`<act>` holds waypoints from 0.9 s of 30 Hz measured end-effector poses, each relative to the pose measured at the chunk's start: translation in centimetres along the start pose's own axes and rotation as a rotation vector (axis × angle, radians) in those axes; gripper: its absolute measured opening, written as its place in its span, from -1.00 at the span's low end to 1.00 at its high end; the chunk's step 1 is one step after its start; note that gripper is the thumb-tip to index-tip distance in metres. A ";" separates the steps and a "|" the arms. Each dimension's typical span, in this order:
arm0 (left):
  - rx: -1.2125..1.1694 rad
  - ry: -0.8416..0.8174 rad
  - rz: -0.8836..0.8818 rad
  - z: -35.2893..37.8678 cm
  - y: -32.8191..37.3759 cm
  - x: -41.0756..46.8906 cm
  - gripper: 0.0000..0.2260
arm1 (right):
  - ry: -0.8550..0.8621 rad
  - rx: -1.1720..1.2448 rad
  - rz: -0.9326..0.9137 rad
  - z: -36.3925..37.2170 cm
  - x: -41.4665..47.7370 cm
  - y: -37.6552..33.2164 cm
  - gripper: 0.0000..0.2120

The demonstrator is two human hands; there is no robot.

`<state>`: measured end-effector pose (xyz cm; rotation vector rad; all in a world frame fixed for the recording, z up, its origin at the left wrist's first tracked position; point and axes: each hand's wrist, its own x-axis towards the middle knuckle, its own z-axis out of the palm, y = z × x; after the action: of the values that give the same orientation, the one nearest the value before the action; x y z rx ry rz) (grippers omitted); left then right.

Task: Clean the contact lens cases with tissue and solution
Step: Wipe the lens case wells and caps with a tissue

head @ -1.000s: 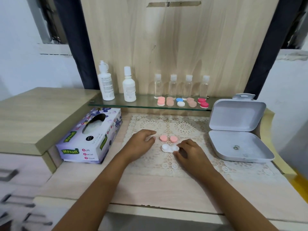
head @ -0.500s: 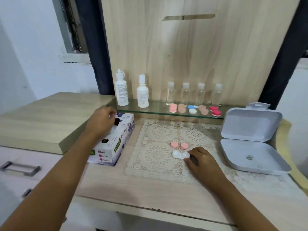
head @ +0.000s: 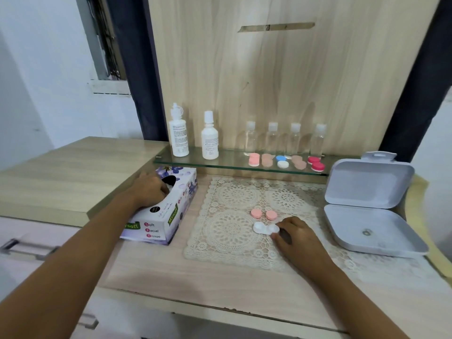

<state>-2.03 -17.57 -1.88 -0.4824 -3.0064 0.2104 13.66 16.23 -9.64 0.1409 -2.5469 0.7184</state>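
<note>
The tissue box (head: 168,216) on the counter (head: 220,277) carries the only legible print. Its near end face reads "Soft Facial Tissue", one word per line, each initial white inside a red dot. A green badge at that face's lower left corner shows "ysoft", with the first letter cut off by the edge. A second, tilted green badge higher up seems to bear the same brand name. A black round sticker and a cursive line beside it are too small to read. So is the fine print on the two white solution bottles (head: 179,138) on the glass shelf (head: 232,162).

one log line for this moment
left hand: fingers at tissue box opening | right hand: holds white lens case | pink caps: off, on lace mat
</note>
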 end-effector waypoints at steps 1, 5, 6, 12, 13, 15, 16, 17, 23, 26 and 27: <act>-0.002 0.012 0.000 0.1 0.0 0.1 -0.73 | -0.001 -0.001 0.001 0.0 0.0 0.0 -0.84; -0.020 0.036 -0.019 0.5 -0.1 0.3 -0.77 | -0.003 -0.002 -0.003 0.0 -0.1 0.0 -0.84; -0.029 0.037 -0.027 0.6 -0.2 0.4 -0.77 | -0.002 -0.001 -0.003 0.0 -0.1 0.0 -0.85; -0.037 0.058 -0.027 0.7 -0.2 0.3 -0.75 | -0.004 0.014 0.005 0.1 -0.1 0.2 -0.85; -0.034 0.049 -0.025 0.7 -0.2 0.4 -0.76 | -0.007 0.009 0.005 0.1 -0.1 0.2 -0.84; -0.049 0.038 -0.026 0.6 -0.2 0.4 -0.76 | -0.010 0.005 0.006 0.1 -0.1 0.3 -0.84; -0.064 0.034 -0.032 0.6 -0.1 0.4 -0.76 | -0.012 0.003 0.007 0.1 -0.1 0.3 -0.84; -0.078 0.033 -0.038 0.5 0.0 0.4 -0.77 | -0.013 0.002 0.009 0.2 -0.1 0.3 -0.84; -0.088 0.018 -0.056 0.4 0.2 0.2 -0.81 | -0.013 0.012 0.014 0.1 -0.1 0.2 -0.84; -0.098 0.005 -0.052 0.3 0.1 0.1 -0.79 | -0.017 0.012 0.010 0.1 -0.1 0.2 -0.84; -0.107 0.004 -0.047 0.3 0.1 0.1 -0.79 | -0.018 0.013 0.008 0.0 -0.1 0.2 -0.84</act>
<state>-2.13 -17.51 -2.17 -0.4207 -3.0327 0.0453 13.70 16.36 -9.81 0.1414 -2.5614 0.7395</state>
